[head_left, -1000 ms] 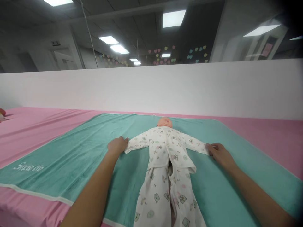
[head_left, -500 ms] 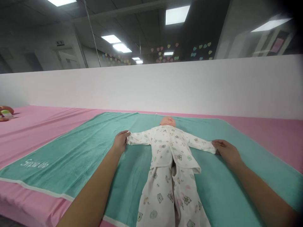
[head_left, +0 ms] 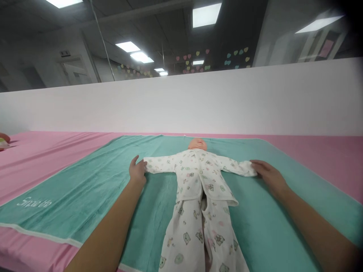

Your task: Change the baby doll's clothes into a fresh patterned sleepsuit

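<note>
A baby doll (head_left: pixel 197 144) lies on its back with arms spread, dressed in a white jacket (head_left: pixel 190 177) and white trousers (head_left: pixel 184 238) printed with small bears. At the cuff of the sleeve on the left, my left hand (head_left: pixel 138 170) has one finger raised while others close at the fabric edge. My right hand (head_left: pixel 268 174) pinches the cuff of the other sleeve (head_left: pixel 238 167). Both sleeves are stretched out sideways. No doll hands show beyond the cuffs. The trouser legs run past the bottom of the view.
Under the doll is a green blanket (head_left: pixel 93 189) with white edging and lettering, spread over a pink sheet (head_left: pixel 48 158). A white low wall (head_left: pixel 170 105) stands behind, with dark glass (head_left: pixel 159 37) above. Part of a brownish object (head_left: pixel 4 138) shows at the far left.
One finger of my left hand has lifted away from the sleeve, and that hand has shifted slightly left. My right hand still pinches its cuff. The view has shifted a little.
</note>
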`<state>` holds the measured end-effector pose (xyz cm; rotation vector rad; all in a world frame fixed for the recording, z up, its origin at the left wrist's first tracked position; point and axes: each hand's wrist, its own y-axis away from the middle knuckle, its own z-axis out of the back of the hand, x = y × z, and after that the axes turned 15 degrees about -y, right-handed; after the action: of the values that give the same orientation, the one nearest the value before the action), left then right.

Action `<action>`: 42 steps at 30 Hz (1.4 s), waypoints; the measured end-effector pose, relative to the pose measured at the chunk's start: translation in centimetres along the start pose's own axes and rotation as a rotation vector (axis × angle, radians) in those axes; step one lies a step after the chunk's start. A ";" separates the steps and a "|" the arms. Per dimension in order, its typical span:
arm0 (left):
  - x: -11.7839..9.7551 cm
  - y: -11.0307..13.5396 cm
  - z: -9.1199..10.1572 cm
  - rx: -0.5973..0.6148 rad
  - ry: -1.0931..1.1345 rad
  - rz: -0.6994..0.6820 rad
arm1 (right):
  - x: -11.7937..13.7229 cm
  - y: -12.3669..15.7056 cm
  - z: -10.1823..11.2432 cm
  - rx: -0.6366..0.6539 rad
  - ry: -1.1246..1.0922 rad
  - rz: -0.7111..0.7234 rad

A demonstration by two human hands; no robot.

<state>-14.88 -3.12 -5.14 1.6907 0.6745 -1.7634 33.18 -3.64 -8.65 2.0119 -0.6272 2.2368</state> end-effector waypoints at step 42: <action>0.6 -2.1 0.9 -0.169 0.071 -0.148 | 0.0 0.0 -0.2 -0.084 0.450 -0.024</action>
<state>-17.03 -2.36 -5.82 1.6291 0.9752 -1.6988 32.98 -3.55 -8.63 1.3946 -0.6256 2.4784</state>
